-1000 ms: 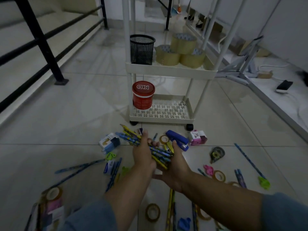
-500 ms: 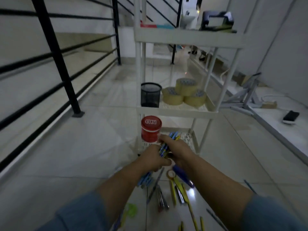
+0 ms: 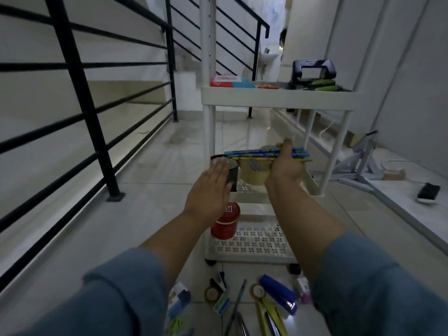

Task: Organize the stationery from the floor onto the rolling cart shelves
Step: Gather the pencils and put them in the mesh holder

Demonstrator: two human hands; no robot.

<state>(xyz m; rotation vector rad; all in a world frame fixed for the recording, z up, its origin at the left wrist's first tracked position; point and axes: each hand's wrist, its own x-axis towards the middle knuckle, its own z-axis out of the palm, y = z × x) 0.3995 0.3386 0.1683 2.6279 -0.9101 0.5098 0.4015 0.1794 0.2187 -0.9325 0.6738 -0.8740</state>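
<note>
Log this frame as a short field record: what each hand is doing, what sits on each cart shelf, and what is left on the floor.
right hand: shut around a bundle of pencils, held level above the middle shelf
left hand: open, flat, against the black mesh cup
top shelf: black hole punch, red and teal flat items
middle shelf: mesh cup, tape rolls
bottom shelf: red container
floor: blue stapler, small tape rolls, pencils, other small items
pencils in cup: not yet
</note>
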